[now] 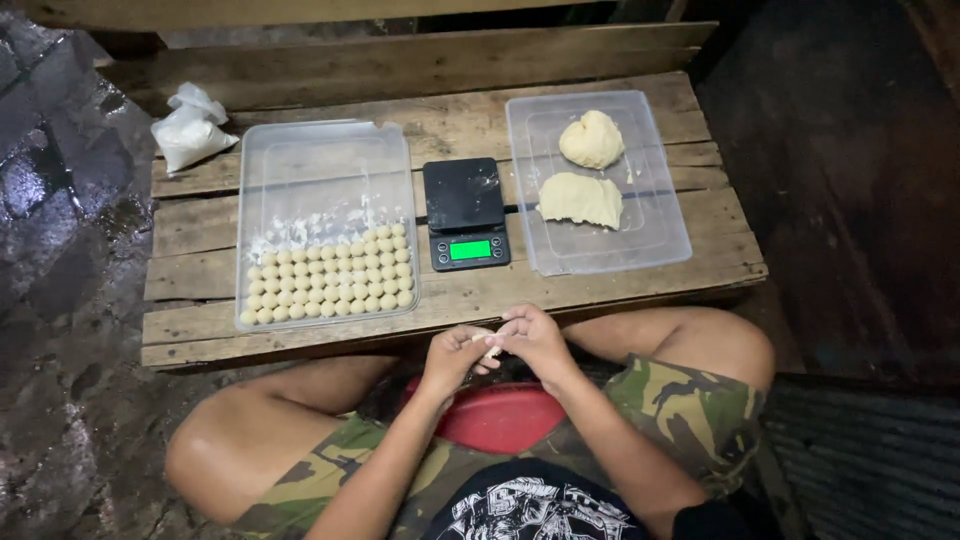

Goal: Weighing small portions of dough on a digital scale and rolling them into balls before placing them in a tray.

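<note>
Dough bit (490, 349) sits pinched between our left hand (452, 358) and right hand (536, 340), just below the front edge of the counter (450, 295), over our lap; fingers of both hands press together around it. We judge this is the shaping step: one small piece being rolled into a ball. Next move likely calls for setting it beside the rows of dough balls (330, 280) in the clear tray (325, 140) left of the scale (466, 213). Scale is black with a lit green display. Right of the scale, a second clear tray (650, 240) holds two dough lumps (585, 170). Far left of the scale, a knotted white bag (190, 130).
</note>
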